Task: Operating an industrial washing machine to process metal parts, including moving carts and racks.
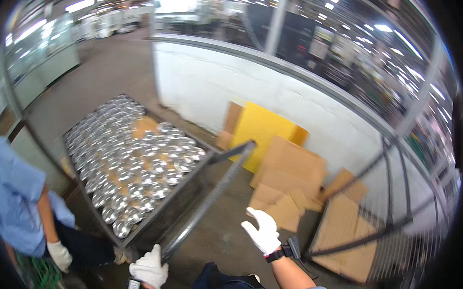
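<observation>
A dark metal cart (165, 222) stands ahead of me to the left, its bed loaded with several rows of shiny, round metal parts (112, 144). A grey tubular handle (208, 197) sticks out from its near side. At the handle's lower left end is my left hand (150, 268), in a white glove, with its fingers curled around the bar there; part of the grip is hidden. My right hand (263, 231), also gloved, hangs in the air to the right of the handle. Its thumb and fingers are apart, and nothing is in it.
A co-worker in a blue shirt (14, 195) stands at the left beside the cart. Flattened cardboard (287, 168) and a yellow sheet (259, 128) lean on a low white wall (207, 73). At right stands a wire-and-bar rack (385, 236) with cardboard.
</observation>
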`<state>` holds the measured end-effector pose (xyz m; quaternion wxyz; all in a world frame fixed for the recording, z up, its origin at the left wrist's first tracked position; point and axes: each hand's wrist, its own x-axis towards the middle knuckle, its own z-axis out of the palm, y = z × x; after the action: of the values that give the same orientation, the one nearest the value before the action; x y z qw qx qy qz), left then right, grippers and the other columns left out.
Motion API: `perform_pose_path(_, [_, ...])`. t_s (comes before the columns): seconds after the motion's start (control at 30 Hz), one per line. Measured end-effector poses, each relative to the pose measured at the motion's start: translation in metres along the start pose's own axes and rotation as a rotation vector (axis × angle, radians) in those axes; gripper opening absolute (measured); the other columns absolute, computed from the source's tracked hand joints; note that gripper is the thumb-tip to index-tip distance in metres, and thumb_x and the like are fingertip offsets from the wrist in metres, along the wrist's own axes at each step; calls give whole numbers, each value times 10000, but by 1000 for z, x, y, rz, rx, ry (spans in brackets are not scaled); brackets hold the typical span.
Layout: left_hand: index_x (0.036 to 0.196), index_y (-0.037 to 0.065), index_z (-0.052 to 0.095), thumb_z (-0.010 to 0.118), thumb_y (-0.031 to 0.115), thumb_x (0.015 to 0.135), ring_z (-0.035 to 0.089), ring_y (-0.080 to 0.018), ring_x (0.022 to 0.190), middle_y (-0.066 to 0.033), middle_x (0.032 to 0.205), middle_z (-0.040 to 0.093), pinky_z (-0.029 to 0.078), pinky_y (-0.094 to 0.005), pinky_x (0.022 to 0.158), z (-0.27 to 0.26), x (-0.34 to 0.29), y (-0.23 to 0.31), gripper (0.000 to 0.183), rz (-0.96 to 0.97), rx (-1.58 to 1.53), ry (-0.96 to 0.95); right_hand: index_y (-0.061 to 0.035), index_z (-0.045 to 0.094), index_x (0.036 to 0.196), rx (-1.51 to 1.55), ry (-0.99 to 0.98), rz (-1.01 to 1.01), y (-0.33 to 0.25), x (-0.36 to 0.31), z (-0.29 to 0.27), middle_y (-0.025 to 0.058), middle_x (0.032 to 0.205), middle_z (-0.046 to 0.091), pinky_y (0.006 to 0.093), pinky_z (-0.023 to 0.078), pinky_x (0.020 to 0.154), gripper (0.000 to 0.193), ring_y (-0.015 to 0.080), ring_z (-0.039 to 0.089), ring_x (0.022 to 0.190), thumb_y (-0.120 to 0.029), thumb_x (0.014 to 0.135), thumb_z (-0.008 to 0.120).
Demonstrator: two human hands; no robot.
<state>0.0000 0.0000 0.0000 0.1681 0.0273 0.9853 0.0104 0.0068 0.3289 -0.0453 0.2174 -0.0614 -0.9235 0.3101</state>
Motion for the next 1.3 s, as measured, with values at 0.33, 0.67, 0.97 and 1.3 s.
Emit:
perform_pose_path(0.33, [1210, -52, 490, 806, 245, 599, 459, -405, 1102, -219, 1128, 494, 315, -529, 1005, -11, -9, 67, 749, -435, -317, 873, -74, 611, 1175, 60, -81, -303, 52, 170, 37, 164, 1179, 580, 481, 358, 992, 506, 377, 488, 1128, -313, 744, 726])
perform_pose_path(0.67, [1397, 20, 188, 711, 212, 796, 603, -195, 834, -138, 998, 597, 515, -379, 761, 33, 63, 89, 819, -853, -2201, 1381, -133, 692, 1006, -167, -14, -506, 117, 302, 64, 80, 1054, 646, 563, 258, 1047, 313, 381, 494, 1118, -323, 760, 655])
perform_pose_path(0.97, [1259, 40, 221, 657, 195, 819, 615, -261, 616, -171, 809, 622, 508, -466, 638, 1, 85, 95, 639, -1168, -2005, 1388, -87, 691, 859, -456, -246, -588, 151, 325, 87, 81, 868, 673, 388, 421, 960, 207, 233, 618, 856, -180, 852, 506])
perform_pose_path(1.3, [1376, 37, 402, 632, 578, 804, 577, -215, 1121, -123, 1237, 595, 450, -305, 930, 85, -77, 96, 820, -852, -1302, 527, 70, 592, 1165, 234, -131, -489, 21, 208, -16, 249, 1062, 644, 427, 433, 966, 410, 357, 610, 995, -185, 852, 663])
